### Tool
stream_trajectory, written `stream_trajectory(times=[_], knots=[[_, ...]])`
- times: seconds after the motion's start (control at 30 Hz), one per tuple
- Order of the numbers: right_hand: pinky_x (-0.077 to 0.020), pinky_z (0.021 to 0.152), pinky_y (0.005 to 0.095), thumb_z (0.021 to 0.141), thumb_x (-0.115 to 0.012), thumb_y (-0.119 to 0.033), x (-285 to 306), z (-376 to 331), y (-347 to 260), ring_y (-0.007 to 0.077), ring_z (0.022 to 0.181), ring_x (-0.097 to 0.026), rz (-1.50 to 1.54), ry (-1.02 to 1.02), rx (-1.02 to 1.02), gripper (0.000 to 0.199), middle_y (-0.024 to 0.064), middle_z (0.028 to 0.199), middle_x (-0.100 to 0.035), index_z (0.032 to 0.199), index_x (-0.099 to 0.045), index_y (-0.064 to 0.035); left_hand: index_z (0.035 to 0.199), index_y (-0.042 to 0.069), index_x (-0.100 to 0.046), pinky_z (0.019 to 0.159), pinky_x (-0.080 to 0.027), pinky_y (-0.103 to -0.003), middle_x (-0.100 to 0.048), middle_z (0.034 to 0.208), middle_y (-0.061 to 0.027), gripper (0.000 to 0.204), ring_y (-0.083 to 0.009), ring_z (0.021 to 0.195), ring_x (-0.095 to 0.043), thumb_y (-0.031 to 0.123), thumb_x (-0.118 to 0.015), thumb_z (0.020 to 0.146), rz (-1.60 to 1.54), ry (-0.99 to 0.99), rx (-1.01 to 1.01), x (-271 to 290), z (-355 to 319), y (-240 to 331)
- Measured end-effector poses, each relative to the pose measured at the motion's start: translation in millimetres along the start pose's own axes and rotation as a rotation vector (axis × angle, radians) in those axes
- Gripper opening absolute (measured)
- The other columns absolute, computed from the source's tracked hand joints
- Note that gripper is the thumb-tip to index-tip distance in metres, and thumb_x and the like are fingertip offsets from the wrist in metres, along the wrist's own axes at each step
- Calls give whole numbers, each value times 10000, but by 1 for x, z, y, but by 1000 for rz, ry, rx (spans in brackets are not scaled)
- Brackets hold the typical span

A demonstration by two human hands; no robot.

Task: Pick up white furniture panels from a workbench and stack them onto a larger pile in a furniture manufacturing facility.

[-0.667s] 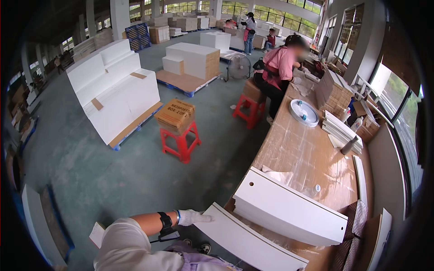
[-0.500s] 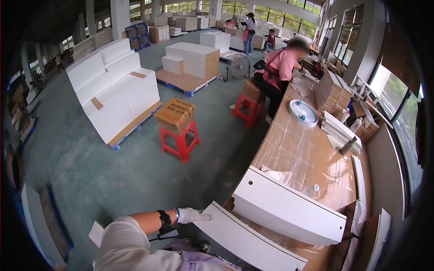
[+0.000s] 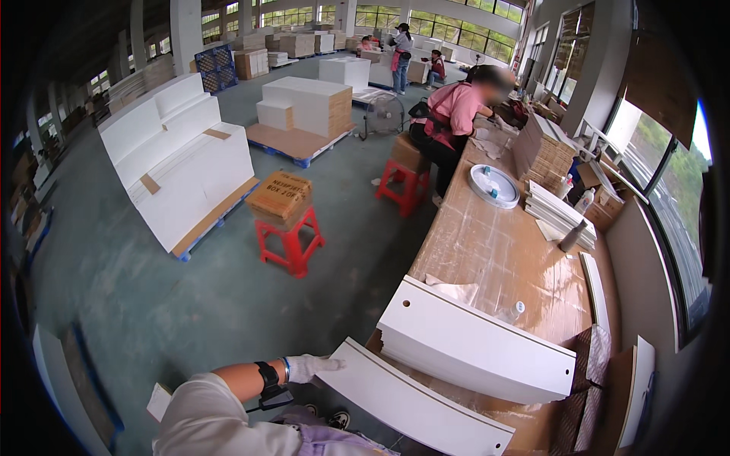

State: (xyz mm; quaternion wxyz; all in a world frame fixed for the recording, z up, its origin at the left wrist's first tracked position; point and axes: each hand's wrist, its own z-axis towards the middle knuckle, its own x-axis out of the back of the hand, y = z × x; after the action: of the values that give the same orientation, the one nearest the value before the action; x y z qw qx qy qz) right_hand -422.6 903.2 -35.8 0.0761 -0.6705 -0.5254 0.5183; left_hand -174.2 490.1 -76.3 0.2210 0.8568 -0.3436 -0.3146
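Left hand, in a white glove, has its fingers closed on the near end of a long white panel. The panel lies slanted at the near end of the brown tabletop, just beside a stack of wider white boards. Right hand is out of view. A red stool carrying a cardboard box stands well apart on the floor.

White glove on left hand; white panel; brown worktable; red stool; pink shirt; grey-green floor.
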Motion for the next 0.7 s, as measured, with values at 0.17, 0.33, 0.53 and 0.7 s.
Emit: stream_trajectory(times=[0.17,0.33,0.53,0.7], knots=[[-259,1180,521,824,-557,-750,-6,5,17,332,1421,-312,-34,108,157,950,117,1550,-352,1515,-327,-140,1475,78,-433,1111,-349,-323,-522,1439,-46,646,-171,1320,-468,455,-586,973,76,-18,-173,5,6,-10],[-267,1176,522,804,-562,-769,-9,9,23,331,1418,-324,-34,57,259,976,112,1552,-355,1511,-332,-138,1463,29,-424,1124,-321,-315,-529,1403,-79,733,-155,1300,-465,473,-655,927,239,42,-252,-2,-9,-21],[-282,1165,526,814,-561,-763,-39,-35,48,329,1408,-342,-49,0,267,958,104,1537,-376,1516,-325,-155,1457,9,-419,1114,-333,-317,-534,1387,-98,766,-175,1297,-469,456,-699,902,72,-13,-208,27,-55,-24],[-277,1161,518,846,-566,-715,-90,-78,109,320,1401,-347,-64,-11,285,905,103,1529,-387,1516,-330,-155,1461,-12,-398,1112,-336,-328,-521,1391,-101,772,-178,1296,-467,442,-691,910,75,-36,-267,115,-110,-25]])
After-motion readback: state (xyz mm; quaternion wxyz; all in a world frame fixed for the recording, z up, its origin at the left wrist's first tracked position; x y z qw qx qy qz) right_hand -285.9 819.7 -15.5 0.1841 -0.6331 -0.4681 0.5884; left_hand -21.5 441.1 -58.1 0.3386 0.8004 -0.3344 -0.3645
